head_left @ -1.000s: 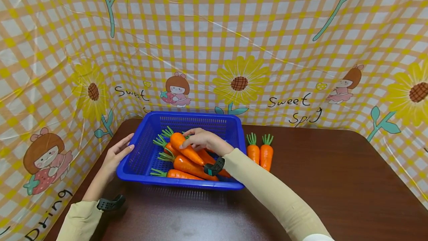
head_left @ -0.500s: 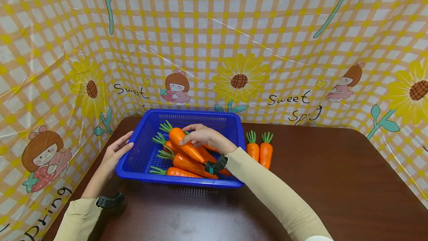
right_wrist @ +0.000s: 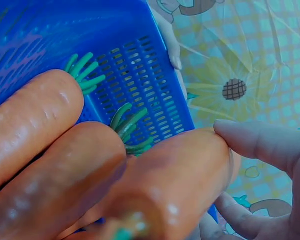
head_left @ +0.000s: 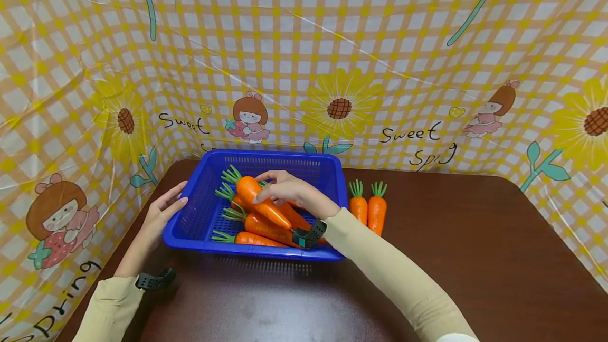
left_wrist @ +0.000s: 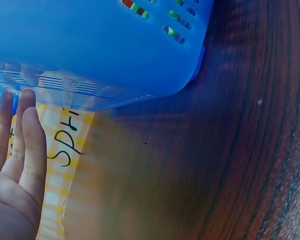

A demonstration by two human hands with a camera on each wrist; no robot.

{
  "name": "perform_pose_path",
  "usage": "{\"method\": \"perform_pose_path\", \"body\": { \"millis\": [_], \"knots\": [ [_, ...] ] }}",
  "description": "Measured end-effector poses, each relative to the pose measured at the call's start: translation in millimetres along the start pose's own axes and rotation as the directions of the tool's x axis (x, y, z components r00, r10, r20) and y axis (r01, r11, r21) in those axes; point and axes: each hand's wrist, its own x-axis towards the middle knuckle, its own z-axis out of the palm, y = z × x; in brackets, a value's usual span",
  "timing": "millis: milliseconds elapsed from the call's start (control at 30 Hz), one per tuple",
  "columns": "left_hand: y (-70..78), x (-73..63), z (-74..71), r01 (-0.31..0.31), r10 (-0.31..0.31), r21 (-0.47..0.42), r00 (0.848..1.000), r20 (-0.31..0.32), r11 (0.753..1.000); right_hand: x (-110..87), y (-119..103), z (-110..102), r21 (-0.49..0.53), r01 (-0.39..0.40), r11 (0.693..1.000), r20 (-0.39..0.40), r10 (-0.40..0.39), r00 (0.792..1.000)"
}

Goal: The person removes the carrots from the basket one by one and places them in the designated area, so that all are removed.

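Orange-wise, basically pinching one carrot (head_left: 268,212) thumb-to-fingers style in a half-closed right hand (head_left: 287,190), holding it above other carrots (head_left: 266,228) inside the blue basket (head_left: 256,251) on the tabletop (head_left: 442,236), plus resting a fairly straight-fingered left hand (head_left: 159,212) against the basket's left rim.

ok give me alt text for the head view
A right hand pinches a carrot over other carrots in a blue perforated basket while the left hand touches the basket's left side. Two more carrots lie right of it on a dark table.
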Motion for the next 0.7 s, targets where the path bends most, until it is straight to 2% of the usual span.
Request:
{"method": "perform_pose_path", "body": {
  "millis": [700],
  "knots": [
    [0.6,-1.0,1.2,0.030,-0.029,0.029,0.999,-0.025,0.999,-21.5,8.9,-28.4,-0.001,0.024,1.000,-0.045,-0.024,0.999]
  ]
}}
